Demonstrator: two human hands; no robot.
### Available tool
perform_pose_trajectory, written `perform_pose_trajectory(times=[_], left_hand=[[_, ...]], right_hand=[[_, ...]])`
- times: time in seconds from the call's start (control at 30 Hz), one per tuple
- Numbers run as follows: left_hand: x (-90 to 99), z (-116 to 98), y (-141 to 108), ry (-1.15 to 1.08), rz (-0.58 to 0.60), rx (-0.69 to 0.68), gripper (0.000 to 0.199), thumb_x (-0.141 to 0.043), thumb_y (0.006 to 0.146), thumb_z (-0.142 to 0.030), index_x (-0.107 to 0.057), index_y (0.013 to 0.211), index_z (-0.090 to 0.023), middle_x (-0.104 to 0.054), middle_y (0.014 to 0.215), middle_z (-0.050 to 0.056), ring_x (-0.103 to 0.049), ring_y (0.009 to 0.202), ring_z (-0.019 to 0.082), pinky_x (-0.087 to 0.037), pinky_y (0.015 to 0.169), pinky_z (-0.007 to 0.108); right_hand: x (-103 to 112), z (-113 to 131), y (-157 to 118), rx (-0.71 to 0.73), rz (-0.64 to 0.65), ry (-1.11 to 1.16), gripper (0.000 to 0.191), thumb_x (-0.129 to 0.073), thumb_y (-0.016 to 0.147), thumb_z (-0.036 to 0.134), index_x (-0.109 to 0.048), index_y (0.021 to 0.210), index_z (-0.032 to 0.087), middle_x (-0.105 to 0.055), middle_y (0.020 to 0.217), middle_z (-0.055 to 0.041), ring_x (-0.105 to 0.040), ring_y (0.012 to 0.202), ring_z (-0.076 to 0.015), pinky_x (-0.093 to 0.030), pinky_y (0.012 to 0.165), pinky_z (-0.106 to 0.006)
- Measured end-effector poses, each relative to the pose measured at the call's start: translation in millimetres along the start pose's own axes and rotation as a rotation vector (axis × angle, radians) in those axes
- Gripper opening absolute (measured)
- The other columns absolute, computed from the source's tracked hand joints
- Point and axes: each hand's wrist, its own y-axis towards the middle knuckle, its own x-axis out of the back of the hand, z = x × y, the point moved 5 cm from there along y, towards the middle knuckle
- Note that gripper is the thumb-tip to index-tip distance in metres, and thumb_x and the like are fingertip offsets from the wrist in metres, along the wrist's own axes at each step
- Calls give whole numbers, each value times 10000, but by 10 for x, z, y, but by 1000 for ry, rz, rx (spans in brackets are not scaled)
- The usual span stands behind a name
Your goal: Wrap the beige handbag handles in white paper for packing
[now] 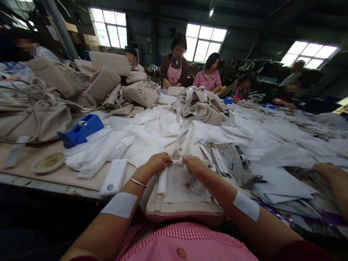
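Note:
A light beige bag [179, 210] lies flat at the table's front edge, close to my body. My left hand [160, 162] is closed near its upper part, fingers pinching the end of a thin white wrapped piece. Opposite it, my right hand [194, 166] closes on the same piece together with crinkled clear plastic. A white padded strip [162, 181] runs down the bag's left side below my left hand. Loose clear wrapping [198, 186] hangs under my right hand and partly covers the bag.
A blue tape dispenser [81, 130], a white box [114, 177] and a round dish [48, 162] stand left. A grey tape dispenser [239, 165] is right, near another person's hand [328, 174]. Piled bags [106, 79] and white sheets [154, 125] cover the table; several people work beyond.

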Motion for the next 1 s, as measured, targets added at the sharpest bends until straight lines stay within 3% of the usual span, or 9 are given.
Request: perform_pose_trajectory(times=[0.17,0.27,0.33,0.43,0.6,0.73,0.83,0.93,1.0], left_hand=[[210,-71,-11,-31,-163,34,229,-633,830,-215,-740,1033,-207,-696,1033,84,-645,956,212,-490,887,305],[513,-276,-87,-104,-398,62,284,-561,892,-265,-690,1116,-146,-645,1159,136,-588,1086,235,-455,954,338],[654,-441,-147,-271,-468,72,279,-522,921,-331,-712,1019,-152,-691,1006,100,-624,947,208,-488,840,302],[654,-657,-174,-548,-330,63,296,-557,895,-402,-737,936,-171,-710,825,41,-623,740,170,-477,681,261],[482,-764,-163,-805,-135,87,255,-648,807,-377,-761,823,-149,-684,695,16,-590,648,161,-451,614,252],[527,-702,-175,-953,-256,149,237,-673,787,-345,-781,899,-166,-717,764,20,-624,747,184,-478,716,277],[636,-639,-230,-976,-504,198,252,-677,801,-332,-771,981,-182,-724,849,31,-625,817,185,-485,773,286],[677,-711,-271,-962,-636,106,190,-685,811,-307,-777,940,-202,-690,920,37,-615,883,178,-485,802,272],[660,-816,-289,-965,-623,15,154,-685,815,-283,-778,917,-213,-660,948,39,-611,923,180,-490,819,271]], right_hand=[[122,160,53,-80,-5,469,395,-606,765,569,-630,801,177,-626,645,-9,-511,523,-121,-390,503,-242],[238,342,92,-2,-33,522,415,-657,751,576,-665,787,163,-629,647,-6,-506,531,-109,-396,530,-243],[280,465,101,47,-46,539,413,-676,749,569,-691,793,159,-642,670,-15,-539,588,-122,-435,602,-259],[264,646,93,111,-34,561,401,-681,757,555,-715,791,157,-633,659,-12,-543,624,-130,-448,671,-275],[201,825,68,166,-7,547,397,-660,767,554,-707,780,161,-660,742,-23,-546,668,-142,-435,666,-276],[265,851,-44,222,-63,328,479,-585,796,640,-680,799,170,-650,763,-25,-535,680,-139,-414,616,-259],[244,720,-195,35,-70,333,554,-543,799,691,-639,719,151,-555,603,-6,-423,509,-95,-291,455,-228],[-57,540,-370,-348,263,604,626,-417,844,715,-618,731,133,-451,513,28,-262,400,-59,-147,389,-204],[-205,515,-423,-444,366,819,495,-485,845,622,-582,746,146,-426,512,50,-227,395,-47,-112,388,-181]])
